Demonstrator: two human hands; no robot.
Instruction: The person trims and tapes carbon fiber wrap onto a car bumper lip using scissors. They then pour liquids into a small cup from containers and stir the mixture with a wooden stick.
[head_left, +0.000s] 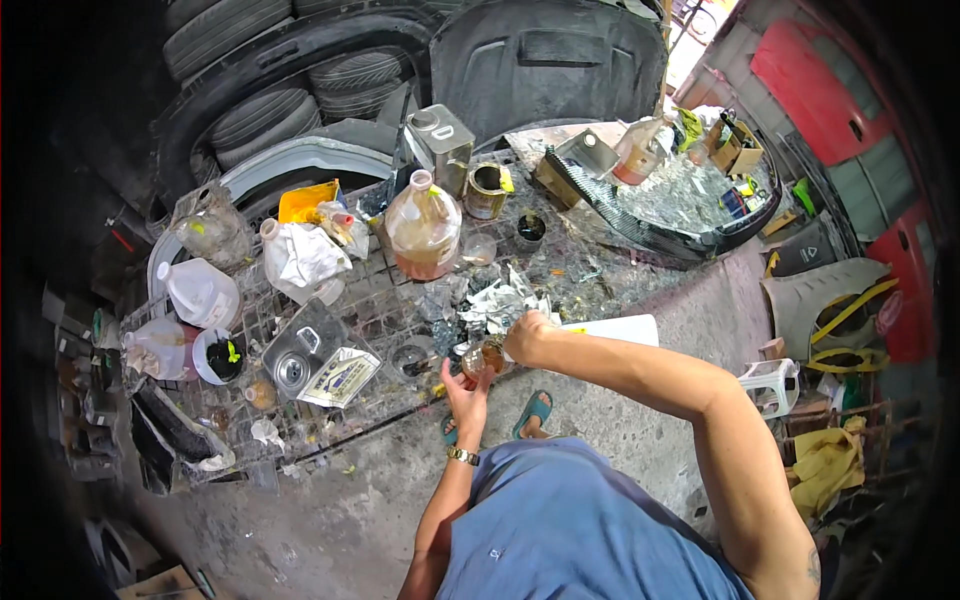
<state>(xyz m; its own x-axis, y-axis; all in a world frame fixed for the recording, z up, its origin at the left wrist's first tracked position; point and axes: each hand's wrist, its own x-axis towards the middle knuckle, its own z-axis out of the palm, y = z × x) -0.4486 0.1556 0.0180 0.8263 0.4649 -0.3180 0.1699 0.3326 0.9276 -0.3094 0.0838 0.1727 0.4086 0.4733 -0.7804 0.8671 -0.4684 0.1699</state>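
Observation:
My left hand, with a watch on its wrist, is curled round a small clear cup with amber-brown contents, near the table's front edge. Right beside the cup, my right hand is closed round the left end of a white bottle held sideways. Its opening is hidden by my hand, so I cannot tell whether anything flows out. Crumpled, stained paper lies just beyond my hands. To the left of the cup sits a clear tub with dark residue.
On the grimy table stand a big jug of amber liquid, a metal can, an open paint tin, a flat tin and a white jug. A black bumper curves along the right; a white stool stands beyond.

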